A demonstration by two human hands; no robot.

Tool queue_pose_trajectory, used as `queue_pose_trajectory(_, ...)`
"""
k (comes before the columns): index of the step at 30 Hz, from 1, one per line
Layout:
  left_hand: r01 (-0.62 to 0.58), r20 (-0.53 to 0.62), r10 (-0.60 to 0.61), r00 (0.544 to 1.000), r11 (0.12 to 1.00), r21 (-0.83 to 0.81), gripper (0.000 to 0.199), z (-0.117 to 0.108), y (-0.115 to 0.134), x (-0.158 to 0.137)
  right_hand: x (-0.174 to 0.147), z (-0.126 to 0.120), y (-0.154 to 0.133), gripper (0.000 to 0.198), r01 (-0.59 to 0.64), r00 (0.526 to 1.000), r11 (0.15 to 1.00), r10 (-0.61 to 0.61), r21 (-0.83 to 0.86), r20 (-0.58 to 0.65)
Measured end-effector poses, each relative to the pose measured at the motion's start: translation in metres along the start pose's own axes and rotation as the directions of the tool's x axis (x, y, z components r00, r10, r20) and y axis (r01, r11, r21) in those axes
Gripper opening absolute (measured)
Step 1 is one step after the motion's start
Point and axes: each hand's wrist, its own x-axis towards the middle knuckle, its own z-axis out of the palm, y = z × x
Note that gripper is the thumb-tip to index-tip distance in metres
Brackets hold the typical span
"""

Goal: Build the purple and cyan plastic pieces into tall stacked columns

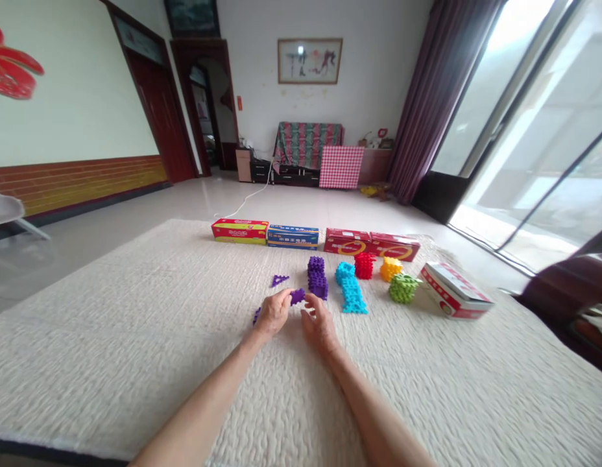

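My left hand (274,312) is closed on a small purple plastic building piece (298,296) with a knobbly edge. Just to its right, my right hand (321,321) has its fingers curled but apart, the fingertips close to that piece; whether they touch it I cannot tell. Beyond my hands stands a purple block stack (317,275). A purple triangular piece (280,280) lies flat to the left of the stack, and another purple piece (257,316) shows partly behind my left wrist. Right of the stack is a light-blue block assembly (352,292).
A red block cluster (364,265), a yellow one (391,268) and a green one (403,288) sit to the right, beside a white-and-red box (457,290). A red-yellow box (240,231), a blue box (293,237) and red boxes (347,242) line the far side of the cream quilted mat (150,311).
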Motion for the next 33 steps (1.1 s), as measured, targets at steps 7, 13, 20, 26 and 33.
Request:
queue_pose_trajectory(7,-0.014,-0.032,0.014,0.999,1.000,0.004,0.033,0.048,0.013,0.018,-0.002,-0.013,0.014,0.025,-0.201,0.960,0.971,0.168,-0.132,-0.225)
queue_pose_trajectory(13,-0.001,-0.085,0.005,0.996,0.999,0.047,0.035,0.072,0.012,0.023,0.004,-0.017,0.024,0.025,-0.253,0.947,0.951,0.205,-0.181,-0.245)
queue_pose_trajectory(20,-0.033,-0.170,0.044,0.984,0.997,0.067,0.035,0.088,0.014,0.024,0.011,-0.019,0.035,0.026,-0.316,0.933,0.931,0.271,-0.180,-0.236)
queue_pose_trajectory(26,0.074,-0.227,-0.093,0.969,0.993,-0.091,0.029,0.094,0.012,0.025,0.013,-0.021,0.035,0.027,-0.353,0.916,0.921,0.305,-0.165,-0.261)
queue_pose_trajectory(33,0.095,-0.235,-0.115,0.965,0.991,-0.094,0.014,0.095,0.013,0.026,0.012,-0.021,0.036,0.029,-0.319,0.926,0.931,0.266,-0.179,-0.266)
